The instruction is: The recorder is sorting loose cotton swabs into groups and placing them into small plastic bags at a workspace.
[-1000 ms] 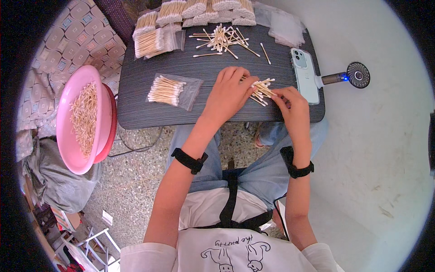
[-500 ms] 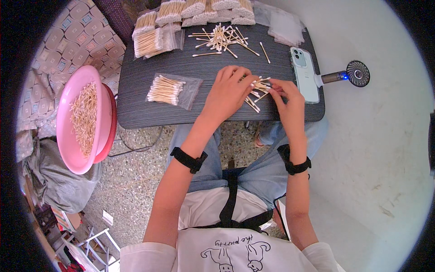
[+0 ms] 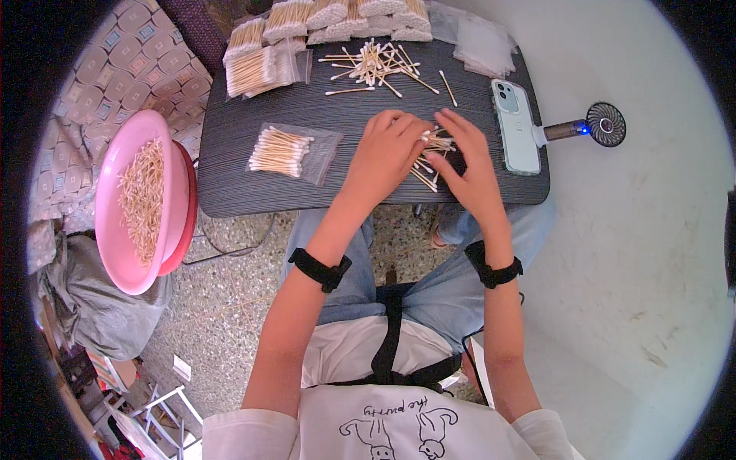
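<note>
Both hands flat over small heap of cotton swabs point(image 3: 429, 157) on dark table point(image 3: 230, 184). Left hand point(image 3: 389, 153): fingers together, resting on swabs, no pinch seen. Right hand point(image 3: 464, 157): fingers slightly spread, tips among swabs; grasp cannot be told. Bagged swabs point(image 3: 284, 151) left of hands, apart. Loose swab pile point(image 3: 376, 63) farther back; filled bags point(image 3: 261, 57) along far edge. Phone point(image 3: 516, 126) just right of right hand, handheld fan point(image 3: 594, 125) beyond. Pink basin point(image 3: 142, 199) of sticks off table, left.
</note>
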`<state>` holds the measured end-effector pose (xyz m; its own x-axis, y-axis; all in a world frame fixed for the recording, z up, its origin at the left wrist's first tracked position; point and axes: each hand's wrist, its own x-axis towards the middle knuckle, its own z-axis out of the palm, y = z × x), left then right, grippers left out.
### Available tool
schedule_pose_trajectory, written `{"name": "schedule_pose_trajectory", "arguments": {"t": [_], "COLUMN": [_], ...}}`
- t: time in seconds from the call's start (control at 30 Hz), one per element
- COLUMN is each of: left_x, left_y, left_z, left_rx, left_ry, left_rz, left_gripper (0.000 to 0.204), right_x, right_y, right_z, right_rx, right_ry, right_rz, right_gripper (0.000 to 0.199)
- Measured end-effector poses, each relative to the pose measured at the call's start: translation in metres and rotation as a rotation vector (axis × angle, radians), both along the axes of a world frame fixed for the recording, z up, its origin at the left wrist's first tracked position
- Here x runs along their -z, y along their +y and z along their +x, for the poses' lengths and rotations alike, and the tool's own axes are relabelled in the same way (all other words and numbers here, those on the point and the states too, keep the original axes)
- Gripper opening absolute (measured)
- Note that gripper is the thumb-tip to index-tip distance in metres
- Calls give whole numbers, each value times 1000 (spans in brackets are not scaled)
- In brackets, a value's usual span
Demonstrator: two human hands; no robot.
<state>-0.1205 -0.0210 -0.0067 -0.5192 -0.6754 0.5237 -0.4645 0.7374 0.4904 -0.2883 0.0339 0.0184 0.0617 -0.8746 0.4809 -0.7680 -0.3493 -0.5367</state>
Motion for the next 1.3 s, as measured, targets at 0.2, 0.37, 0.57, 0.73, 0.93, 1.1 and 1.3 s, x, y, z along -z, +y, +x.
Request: {"name": "schedule_pose_trajectory", "arguments": {"t": [0.2, 0.37, 0.57, 0.73, 0.93, 1.1, 1.3], "left_x": [-6, -5, -10, -11, -15, -13, -3], "left_y": [4, 3, 8, 12, 10, 7, 7], "left_z": [-4, -2, 1, 9, 22, 20, 5], "left_rx": [-98, -102, -31, 6, 127, 159, 3], "left_ry": [83, -82, -113, -160, -146, -53, 13], "left_rz": [113, 26, -17, -17, 21, 86, 62], "left_gripper": [30, 34, 60, 88, 99, 84, 57], "right_x": [13, 17, 20, 19, 19, 19, 21], "right_y": [-3, -11, -14, -14, -14, -14, -14], "right_z": [7, 11, 6, 7, 7, 6, 4], "right_rx": [-104, -54, -41, -20, -17, -22, -64], "right_ry": [-73, -20, -64, -89, -81, -74, -94], "right_rz": [108, 2, -30, 2, -18, -18, -5], "right_gripper": [48, 29, 26, 24, 23, 23, 26]}}
